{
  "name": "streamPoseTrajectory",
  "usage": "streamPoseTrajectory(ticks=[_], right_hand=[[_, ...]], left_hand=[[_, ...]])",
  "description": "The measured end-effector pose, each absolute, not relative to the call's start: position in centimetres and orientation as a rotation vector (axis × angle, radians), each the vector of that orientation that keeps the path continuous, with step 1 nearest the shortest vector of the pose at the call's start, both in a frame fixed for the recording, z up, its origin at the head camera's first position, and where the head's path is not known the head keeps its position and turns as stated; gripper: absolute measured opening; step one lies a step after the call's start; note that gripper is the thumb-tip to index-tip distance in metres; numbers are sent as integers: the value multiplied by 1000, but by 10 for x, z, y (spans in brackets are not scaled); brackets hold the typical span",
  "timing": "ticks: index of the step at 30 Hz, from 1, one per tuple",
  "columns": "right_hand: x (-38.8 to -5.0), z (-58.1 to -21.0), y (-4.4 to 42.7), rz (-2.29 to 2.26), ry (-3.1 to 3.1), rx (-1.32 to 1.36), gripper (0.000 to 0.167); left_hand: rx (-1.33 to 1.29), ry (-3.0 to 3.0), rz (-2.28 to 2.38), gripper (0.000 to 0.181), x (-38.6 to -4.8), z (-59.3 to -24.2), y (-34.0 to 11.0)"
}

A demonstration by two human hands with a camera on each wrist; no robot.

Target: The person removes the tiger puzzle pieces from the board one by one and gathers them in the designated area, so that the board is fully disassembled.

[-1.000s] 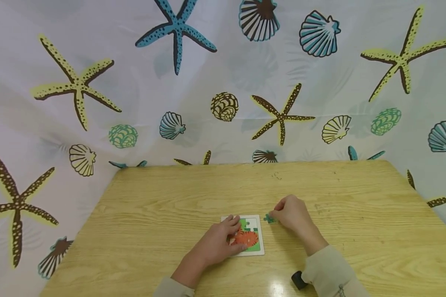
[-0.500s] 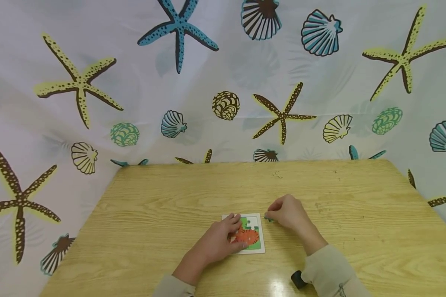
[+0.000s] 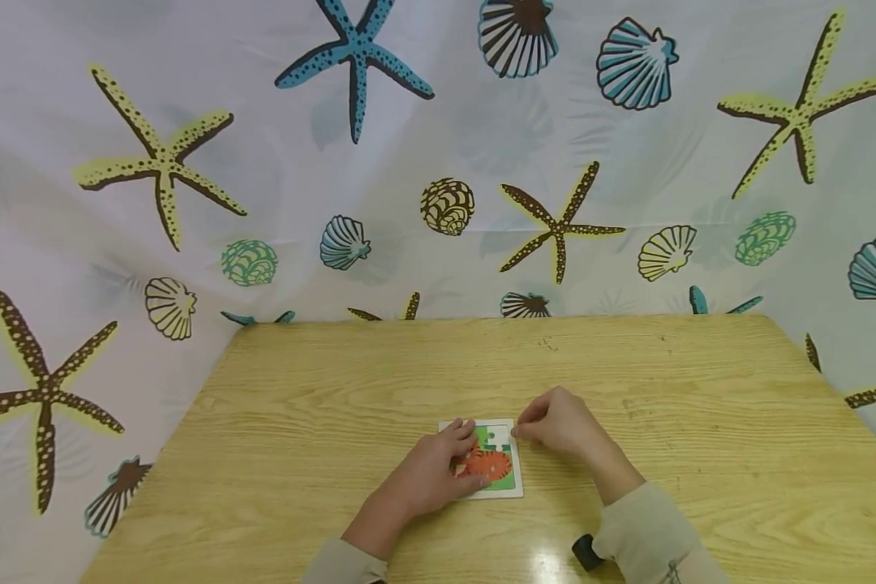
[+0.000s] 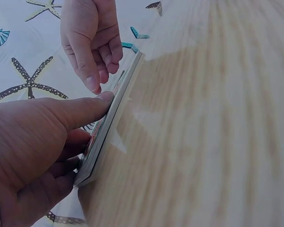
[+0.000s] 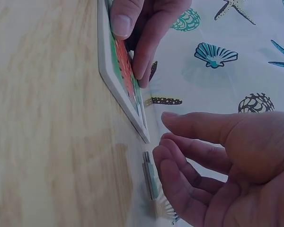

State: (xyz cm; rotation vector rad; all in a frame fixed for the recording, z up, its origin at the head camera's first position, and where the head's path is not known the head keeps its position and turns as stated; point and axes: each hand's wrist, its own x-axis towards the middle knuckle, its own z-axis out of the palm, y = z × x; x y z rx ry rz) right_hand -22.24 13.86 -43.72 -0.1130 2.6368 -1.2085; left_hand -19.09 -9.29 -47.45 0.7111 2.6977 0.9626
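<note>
A small jigsaw puzzle in a white frame point(image 3: 520, 480) lies on the table, its picture showing an orange striped animal on green. White backing point(image 3: 498, 436) shows at its upper right. My left hand point(image 3: 431, 472) holds the frame at its left part, thumb along the near side and fingers over the picture. My right hand point(image 3: 560, 422) is just beside the upper right corner, fingers loosely bent. In the right wrist view its thumb and fingertips stand slightly apart with nothing visible between them. A puzzle piece point(image 5: 150, 176) lies on the table by those fingertips; in the head view the hand hides it.
The wooden table point(image 3: 321, 389) extends on all sides of the puzzle. Behind it hangs a white cloth point(image 3: 409, 146) printed with starfish and shells. A black device point(image 3: 586, 552) sits at the right sleeve.
My right hand has moved a little left, to the frame's corner. The green piece seen at its fingertips is now hidden in the head view. The left hand stays on the puzzle.
</note>
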Motion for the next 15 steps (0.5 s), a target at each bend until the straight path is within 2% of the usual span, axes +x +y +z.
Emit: streamPoseTrajectory(ticks=[15], right_hand=[[-222,-440,134,-1167,2567,-295,6]], left_hand=[[710,2668,1000,68,-191,-474,-93]])
